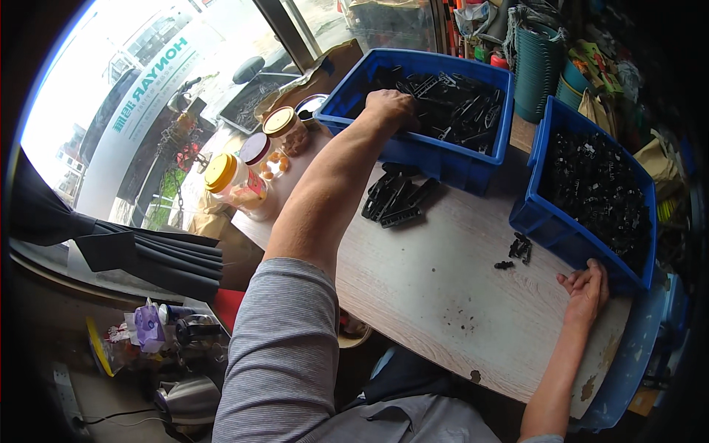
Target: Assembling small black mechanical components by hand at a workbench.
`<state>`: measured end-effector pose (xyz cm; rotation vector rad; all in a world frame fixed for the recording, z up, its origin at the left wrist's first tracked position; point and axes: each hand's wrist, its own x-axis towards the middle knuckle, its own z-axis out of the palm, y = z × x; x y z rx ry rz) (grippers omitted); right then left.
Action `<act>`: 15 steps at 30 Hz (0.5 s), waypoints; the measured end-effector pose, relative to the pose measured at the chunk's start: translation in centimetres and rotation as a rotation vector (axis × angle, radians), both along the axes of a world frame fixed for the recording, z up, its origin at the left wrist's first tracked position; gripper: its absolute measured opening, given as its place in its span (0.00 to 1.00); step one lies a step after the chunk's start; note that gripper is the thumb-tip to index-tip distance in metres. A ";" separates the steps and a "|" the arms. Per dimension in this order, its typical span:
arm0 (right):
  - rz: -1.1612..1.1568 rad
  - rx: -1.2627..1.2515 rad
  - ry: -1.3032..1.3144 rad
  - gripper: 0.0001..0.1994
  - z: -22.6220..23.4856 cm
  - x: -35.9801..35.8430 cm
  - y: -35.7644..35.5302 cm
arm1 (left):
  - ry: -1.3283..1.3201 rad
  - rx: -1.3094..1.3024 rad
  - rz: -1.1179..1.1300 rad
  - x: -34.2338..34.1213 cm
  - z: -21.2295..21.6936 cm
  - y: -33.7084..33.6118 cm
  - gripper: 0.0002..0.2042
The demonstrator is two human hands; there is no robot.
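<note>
Pale wood-grain worktop by a window. L hand reaches into far blue plastic bin of black plastic parts, grip curled among them, can't tell if pinching. R hand spread flat against nearer blue plastic bin; loose black clips between.

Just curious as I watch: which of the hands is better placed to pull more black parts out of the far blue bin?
The left hand, probably: it already reaches into the far blue bin among the black plastic parts. The right hand rests on the nearer blue bin's rim.
</note>
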<state>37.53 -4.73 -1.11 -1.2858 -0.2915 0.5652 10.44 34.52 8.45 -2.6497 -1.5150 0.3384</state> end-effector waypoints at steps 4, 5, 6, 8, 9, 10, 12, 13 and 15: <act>-0.009 -0.016 -0.006 0.13 0.2 -0.1 0.0 | 0.010 0.008 -0.013 0.2 0.2 -1.0 0.20; -0.011 -0.012 0.003 0.13 0.2 -0.1 0.0 | 0.014 0.008 -0.005 0.0 -0.1 -0.6 0.20; -0.002 -0.011 0.006 0.13 0.1 -0.1 0.0 | 0.020 0.027 -0.022 -0.2 -0.4 0.0 0.19; -0.009 -0.008 -0.001 0.13 -0.2 0.1 -0.1 | 0.026 0.042 -0.043 -0.1 -0.3 -0.1 0.18; -0.007 -0.010 0.000 0.13 -0.2 0.1 0.0 | 0.030 0.034 -0.009 0.0 -0.1 0.0 0.17; -0.009 -0.009 0.011 0.13 -0.1 0.1 0.0 | 0.034 0.023 0.022 0.2 0.2 -0.3 0.16; -0.015 -0.012 0.021 0.13 -0.3 0.3 -0.2 | 0.024 0.012 0.030 0.8 0.8 -1.0 0.15; -0.016 -0.013 0.001 0.13 -0.3 0.5 -0.4 | 0.013 0.010 0.040 1.0 1.0 -1.2 0.15; 0.003 -0.003 -0.010 0.14 -0.4 0.3 -0.1 | 0.038 0.036 0.085 -0.1 -0.5 0.3 0.18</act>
